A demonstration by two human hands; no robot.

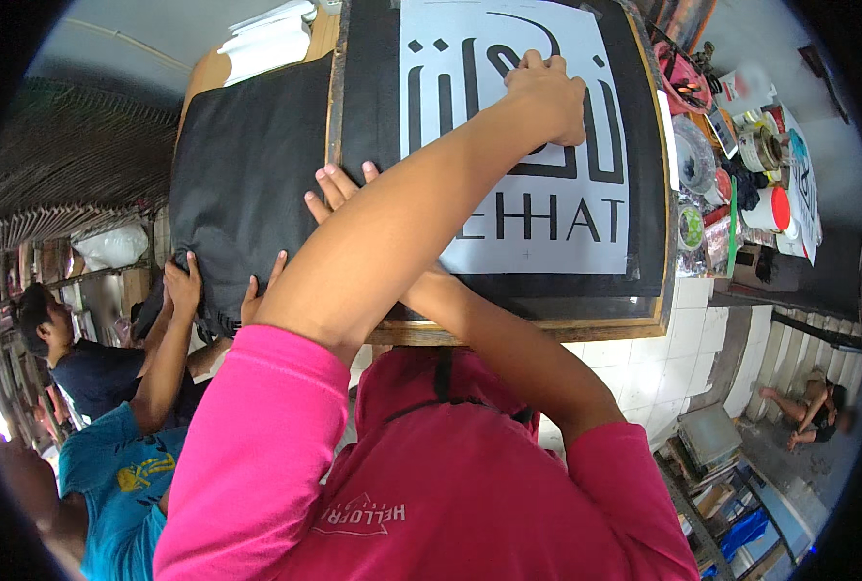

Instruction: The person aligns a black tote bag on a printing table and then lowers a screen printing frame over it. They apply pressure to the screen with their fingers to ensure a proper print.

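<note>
A white sheet with black lettering (557, 250) lies inside a wooden-edged frame (518, 334) over black material. My left hand (547, 92) rests on the upper part of the sheet. Its fingers are curled down, and whatever they may hold is hidden. My forearms cross, the left one above. Beneath it, my right hand (339, 189) reaches the frame's left edge with its fingers spread, its palm covered by my left arm. Left of the frame lies black fabric (252, 165). A co-worker in a blue shirt has a hand (184, 281) on its near corner.
White papers (268, 44) lie at the far left. At the right stand a pink basket (681, 79), tape rolls (760, 147) and a red-lidded tub (768, 209). A person in dark clothing (111, 378) is at the left; another (814, 412) sits at the lower right.
</note>
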